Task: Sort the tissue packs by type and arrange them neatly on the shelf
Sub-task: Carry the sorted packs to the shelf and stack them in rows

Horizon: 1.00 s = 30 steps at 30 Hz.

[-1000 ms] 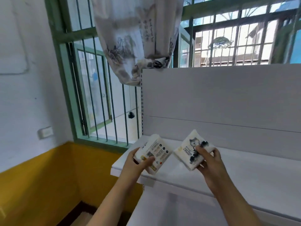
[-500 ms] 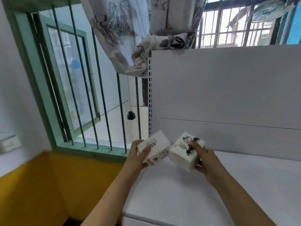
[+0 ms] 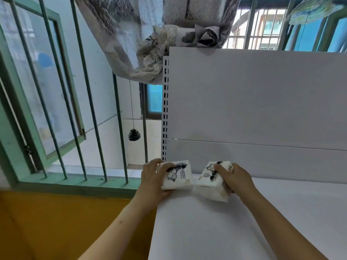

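A person's left hand (image 3: 153,180) and right hand (image 3: 236,180) each grip one tissue pack at the back left corner of a white shelf (image 3: 244,222), close to its upright back panel (image 3: 253,102). The left fingers (image 3: 170,167) curl over the top of the left pack (image 3: 177,175), thumb underneath; the right fingers (image 3: 221,168) wrap the top of the right pack (image 3: 213,182), which sits tilted with a lower corner toward the shelf. Two packs are in view, both white with the same ink-style animal print, so they look to be one type; their near edges sit just beside each other, whether touching cannot be told. The step in hand appears to be setting this matched pair down side by side; the next move calls for levelling the tilted right pack, squaring both against the back panel and letting go. A barred window (image 3: 75,109), a curtain (image 3: 142,34) and a hanging pine cone (image 3: 134,134) lie beyond the shelf's left edge
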Each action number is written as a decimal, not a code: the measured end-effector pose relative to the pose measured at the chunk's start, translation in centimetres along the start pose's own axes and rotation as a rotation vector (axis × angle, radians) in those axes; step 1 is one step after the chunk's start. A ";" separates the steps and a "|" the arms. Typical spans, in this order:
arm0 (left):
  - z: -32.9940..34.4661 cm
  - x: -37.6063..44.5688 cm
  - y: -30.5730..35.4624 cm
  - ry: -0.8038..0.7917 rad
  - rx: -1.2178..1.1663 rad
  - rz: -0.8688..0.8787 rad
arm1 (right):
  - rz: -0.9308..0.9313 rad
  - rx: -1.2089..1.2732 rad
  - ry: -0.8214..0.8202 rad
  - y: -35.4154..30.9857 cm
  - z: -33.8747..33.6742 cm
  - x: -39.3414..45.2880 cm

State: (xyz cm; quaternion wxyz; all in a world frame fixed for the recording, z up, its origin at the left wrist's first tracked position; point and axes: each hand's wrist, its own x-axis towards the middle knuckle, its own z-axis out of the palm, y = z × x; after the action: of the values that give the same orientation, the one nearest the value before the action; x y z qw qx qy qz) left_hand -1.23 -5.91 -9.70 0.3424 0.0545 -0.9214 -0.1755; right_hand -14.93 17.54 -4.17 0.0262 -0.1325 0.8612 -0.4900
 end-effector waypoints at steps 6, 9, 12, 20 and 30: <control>1.5 1.9 0.6 0.028 0.056 -0.160 | -0.017 -0.181 -0.041 -0.8 0.2 2.1; 1.4 1.7 2.8 -0.102 -0.013 -0.274 | -0.036 -0.299 -0.128 -2.0 0.0 3.1; -0.3 2.0 4.5 -0.187 -0.173 -0.330 | -0.059 -0.361 -0.193 -3.2 -0.2 3.5; -1.5 5.3 1.6 -0.291 -0.207 -0.414 | -0.128 -0.366 -0.358 -3.9 -0.2 2.5; -1.7 3.1 2.5 -0.344 -0.544 -0.589 | -0.190 -0.110 -0.308 -2.7 0.5 3.1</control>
State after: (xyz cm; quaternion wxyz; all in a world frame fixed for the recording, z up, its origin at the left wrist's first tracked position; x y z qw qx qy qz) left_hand -2.46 -4.70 -5.71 0.1212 0.1931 -0.8304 -0.5085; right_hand -17.26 15.03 -1.88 0.1037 -0.2880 0.8561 -0.4165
